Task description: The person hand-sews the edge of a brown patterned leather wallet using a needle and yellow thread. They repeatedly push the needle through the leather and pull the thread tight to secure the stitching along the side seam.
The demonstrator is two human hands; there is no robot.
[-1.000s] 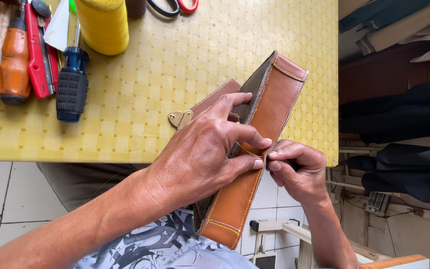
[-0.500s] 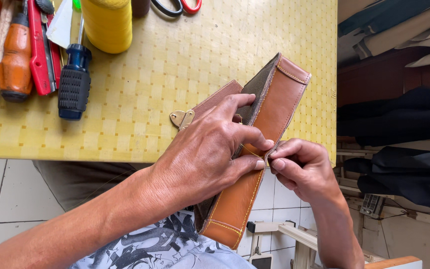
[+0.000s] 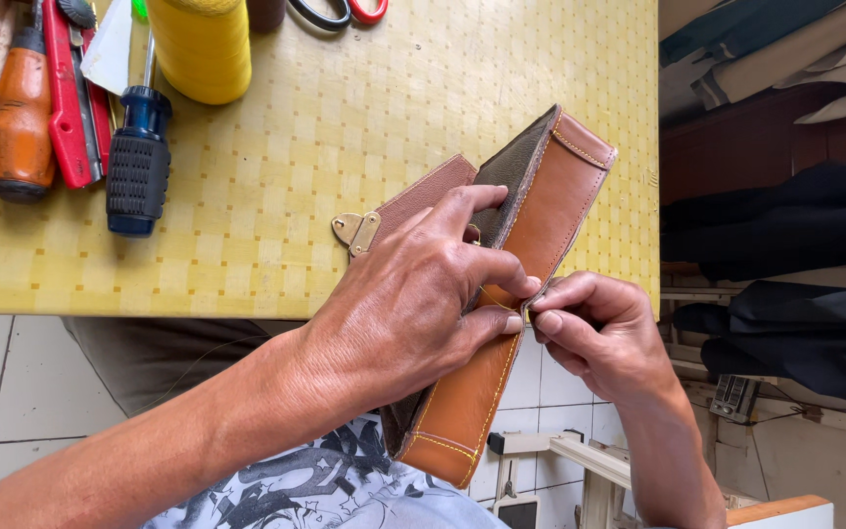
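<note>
Fingertips (image 3: 516, 323) of the left hand (image 3: 413, 294) were pressed shut against the stitched edge of a tan leather strap (image 3: 540, 235), while the thumb and forefinger of the right hand (image 3: 604, 338) were pinched tight at the same spot, apparently on a needle or thread end too small to be made out. The strap was held tilted across the middle of the frame, its upper end over the table's near edge, its lower end above the lap. Hand-stitching of the seam was judged to be the step in hand; a steady pull through the leather, with the left hand bracing the edge, would be called for next.

A brass clasp (image 3: 355, 230) was seen just left of the hand. The yellow chequered tabletop (image 3: 345, 98) carried, at upper left, a blue-and-black screwdriver (image 3: 137, 162), an orange-handled tool (image 3: 20, 122), a red tool (image 3: 69, 98), a yellow thread cone (image 3: 203, 44) and scissor handles (image 3: 340, 12). Dark folded cloth (image 3: 775, 225) lay on shelves at right; white floor tiles (image 3: 12, 392) showed at lower left.
</note>
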